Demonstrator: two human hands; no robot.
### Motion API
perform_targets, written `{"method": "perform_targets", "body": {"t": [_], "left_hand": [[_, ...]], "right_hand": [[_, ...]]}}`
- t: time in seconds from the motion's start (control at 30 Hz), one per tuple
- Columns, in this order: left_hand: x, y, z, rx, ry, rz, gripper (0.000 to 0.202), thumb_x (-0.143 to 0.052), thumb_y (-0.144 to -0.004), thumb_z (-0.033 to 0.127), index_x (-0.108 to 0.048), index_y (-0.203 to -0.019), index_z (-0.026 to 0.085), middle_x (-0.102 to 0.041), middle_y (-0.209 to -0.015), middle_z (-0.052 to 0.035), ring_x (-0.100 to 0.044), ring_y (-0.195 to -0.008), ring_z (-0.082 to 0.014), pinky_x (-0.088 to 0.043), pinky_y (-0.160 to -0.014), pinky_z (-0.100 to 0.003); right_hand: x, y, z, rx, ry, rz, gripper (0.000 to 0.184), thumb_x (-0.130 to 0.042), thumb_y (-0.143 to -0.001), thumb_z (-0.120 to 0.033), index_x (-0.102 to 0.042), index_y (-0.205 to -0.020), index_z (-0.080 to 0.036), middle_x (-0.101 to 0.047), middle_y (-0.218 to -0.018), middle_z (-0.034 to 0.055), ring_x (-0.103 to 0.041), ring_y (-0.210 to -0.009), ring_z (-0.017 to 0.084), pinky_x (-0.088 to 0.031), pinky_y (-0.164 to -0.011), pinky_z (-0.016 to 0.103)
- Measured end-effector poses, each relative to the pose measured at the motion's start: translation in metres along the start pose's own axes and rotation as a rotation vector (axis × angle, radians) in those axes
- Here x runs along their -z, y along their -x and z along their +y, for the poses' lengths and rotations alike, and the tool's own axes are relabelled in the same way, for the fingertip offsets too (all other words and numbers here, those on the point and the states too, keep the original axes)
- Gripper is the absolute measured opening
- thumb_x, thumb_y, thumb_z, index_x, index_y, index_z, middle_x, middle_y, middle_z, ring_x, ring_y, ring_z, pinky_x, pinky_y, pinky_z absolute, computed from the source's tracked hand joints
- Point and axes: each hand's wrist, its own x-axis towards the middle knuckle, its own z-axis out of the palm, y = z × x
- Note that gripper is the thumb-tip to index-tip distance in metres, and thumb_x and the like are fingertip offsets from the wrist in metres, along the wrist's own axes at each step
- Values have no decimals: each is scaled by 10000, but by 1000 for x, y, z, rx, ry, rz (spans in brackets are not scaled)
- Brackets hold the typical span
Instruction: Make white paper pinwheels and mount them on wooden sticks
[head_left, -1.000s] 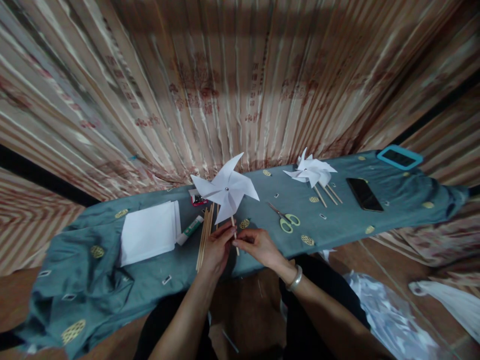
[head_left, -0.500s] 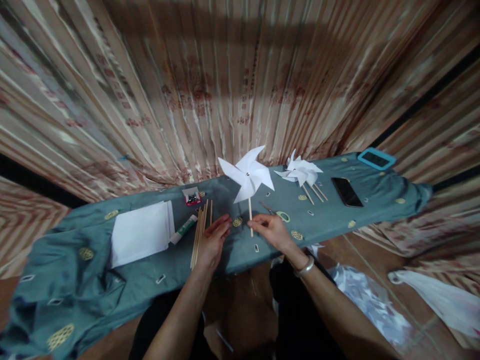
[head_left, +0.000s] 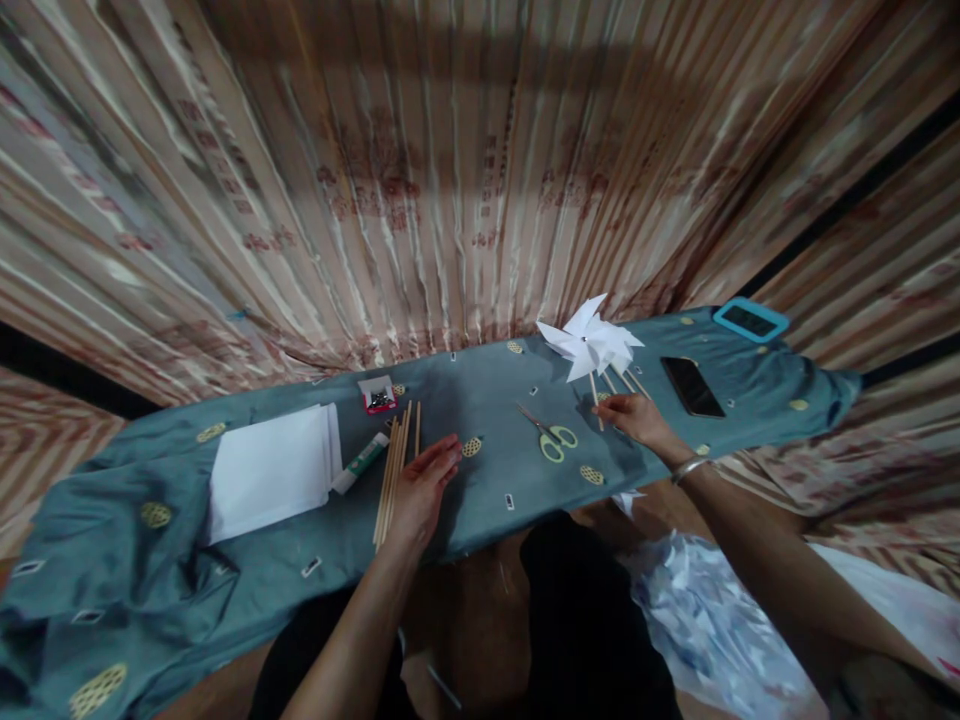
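A white paper pinwheel [head_left: 584, 338] on a thin wooden stick is pinched near the stick's lower end by my right hand [head_left: 628, 415]. Its blades overlap other white pinwheels [head_left: 619, 345] at the back right, whose sticks show just beyond my fingers. My left hand [head_left: 427, 487] hovers near several loose wooden sticks [head_left: 392, 475], fingers stretched out and holding nothing. Scissors [head_left: 553, 438] with green handles lie between my two hands. Left of the sticks are a glue stick [head_left: 362, 462] and a small red and white box [head_left: 377, 394] of metal pins.
A stack of white paper [head_left: 271, 475] lies on the left of the green cloth-covered table [head_left: 480, 510]. At the right are a black phone [head_left: 693, 386] and a blue-framed device [head_left: 751, 319]. A clear bag of paper scraps [head_left: 712, 620] sits on the floor.
My right hand has carried the pinwheel from the middle of the table to the right, beside the other pinwheels. The scissors are now fully visible. My left hand stays almost where it was.
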Motion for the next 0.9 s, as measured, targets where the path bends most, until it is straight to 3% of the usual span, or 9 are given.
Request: {"method": "perform_targets", "body": {"t": [0.23, 0.57, 0.67, 0.77, 0.9], "left_hand": [[-2, -3, -2, -2, -56, 37, 393, -894, -449, 306, -769, -803, 189, -753, -869, -59, -658, -800, -156, -465, -712, -237], [-4, -1, -5, 1, -92, 29, 421, -896, -449, 312, -773, -827, 172, -760, -879, -82, -673, -834, -179, -473, -770, -269], [-4, -1, -8, -4, -104, 15, 408, -887, -475, 327, -773, -839, 180, -760, -881, -74, -666, -846, -181, -463, -794, -283], [-2, -1, -13, -22, -125, -5, 381, -866, -518, 339, -774, -857, 191, -762, -896, -67, -661, -843, -184, -458, -809, -295], [0, 2, -19, -46, -148, -36, 332, -843, -553, 333, -777, -849, 195, -762, -879, -65, -664, -835, -192, -463, -802, -298]], "right_hand": [[3, -37, 18, -72, 52, -39, 280, -610, -755, -422, -707, -657, -178, -641, -559, 19, -556, -546, 139, -378, -509, 238], [2, -58, 26, -120, 102, -127, 311, -611, -788, -415, -679, -601, -176, -670, -603, 38, -590, -575, 155, -417, -558, 264], [5, -55, 23, -127, 259, -106, 369, -576, -819, -469, -698, -630, -176, -686, -638, 65, -616, -604, 188, -416, -564, 284], [5, -39, 11, -100, 449, 18, 343, -567, -836, -458, -744, -804, -166, -726, -766, 125, -653, -678, 248, -396, -570, 312], [-12, -1, -23, 61, 396, 50, 306, -535, -867, -403, -734, -946, -185, -749, -847, 130, -681, -738, 254, -406, -603, 305]]}}
